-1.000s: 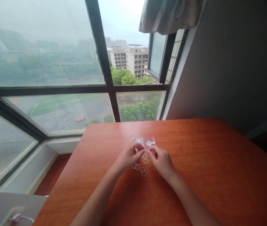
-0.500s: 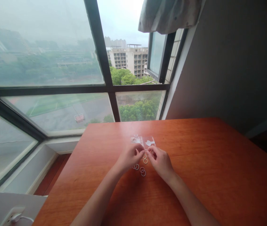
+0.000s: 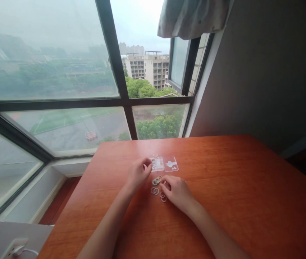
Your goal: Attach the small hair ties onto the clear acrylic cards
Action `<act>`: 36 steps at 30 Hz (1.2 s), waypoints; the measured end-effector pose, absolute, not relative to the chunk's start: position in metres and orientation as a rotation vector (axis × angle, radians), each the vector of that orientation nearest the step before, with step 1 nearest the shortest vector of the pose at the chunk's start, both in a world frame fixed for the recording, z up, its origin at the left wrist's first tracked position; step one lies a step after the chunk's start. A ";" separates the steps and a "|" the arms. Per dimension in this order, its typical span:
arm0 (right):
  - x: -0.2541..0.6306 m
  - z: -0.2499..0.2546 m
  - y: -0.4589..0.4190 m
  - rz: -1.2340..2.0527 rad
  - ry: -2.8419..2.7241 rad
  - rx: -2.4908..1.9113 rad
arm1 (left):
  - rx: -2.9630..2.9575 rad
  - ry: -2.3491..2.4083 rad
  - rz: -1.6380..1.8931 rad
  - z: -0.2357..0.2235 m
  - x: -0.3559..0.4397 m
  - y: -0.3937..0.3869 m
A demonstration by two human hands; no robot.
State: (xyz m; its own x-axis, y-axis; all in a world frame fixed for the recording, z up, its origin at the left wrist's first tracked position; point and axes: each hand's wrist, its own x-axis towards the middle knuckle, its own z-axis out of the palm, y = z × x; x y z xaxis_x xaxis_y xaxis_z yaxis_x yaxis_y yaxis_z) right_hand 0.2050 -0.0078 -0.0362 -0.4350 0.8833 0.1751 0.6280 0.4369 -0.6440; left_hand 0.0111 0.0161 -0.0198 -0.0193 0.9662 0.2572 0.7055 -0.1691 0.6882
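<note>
The window [image 3: 58, 102] fills the upper left and top centre of the frame, and the wooden worktop [image 3: 241, 187] spreads across the lower centre and right. The view itself has hardly shifted.

The real change is in the hands. Half a second ago their fingertips met at the centre of the frame; now they are apart. The left hand [image 3: 138, 174] has gone up and left to the near-left edge of the box, its thumb and forefinger bent toward each other. The right hand [image 3: 178, 190] has dropped slightly, its curled fingertips just beside the loose rings. I cannot tell whether either hand grips anything.

With that gap, more of the clear box [image 3: 158, 168] shows just above the frame's centre line of rings, lying open with its lid [image 3: 174, 169] on the right. The work seems to be split now between box and rings, one hand at each.

Smallest are the rings: a yellowish and greenish cluster [image 3: 155, 182] between the hands, a pale overlapping pair [image 3: 155, 191] below it, and another pair [image 3: 163, 197] to the lower right. One ring [image 3: 154, 166] shows at the box, by the left fingertips; whether it is touched is unclear. The right fingers may cover further rings. The box's left end is hidden behind the left hand, its small contents are too tiny to name, and both forearms are cut off by the bottom edge.
</note>
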 end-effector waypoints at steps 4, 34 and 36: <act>0.199 -0.033 -0.016 0.688 -2.280 -1.228 | 1.890 1.782 0.975 -0.026 0.008 0.018; 0.213 -0.033 -0.001 0.659 -2.171 -1.327 | 1.984 1.506 0.959 -0.011 0.018 0.011; 0.214 -0.034 0.001 0.677 -2.111 -1.314 | 1.993 1.419 0.916 -0.007 0.023 0.008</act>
State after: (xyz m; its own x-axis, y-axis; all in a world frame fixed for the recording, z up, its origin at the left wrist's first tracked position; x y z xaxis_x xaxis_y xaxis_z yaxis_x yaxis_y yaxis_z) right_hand 0.2136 0.0009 -0.0338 -0.3652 0.9111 0.1909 0.6302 0.3929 -0.6696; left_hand 0.0233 0.0077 -0.0073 0.2210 0.9492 0.2242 0.5950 -0.3134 0.7401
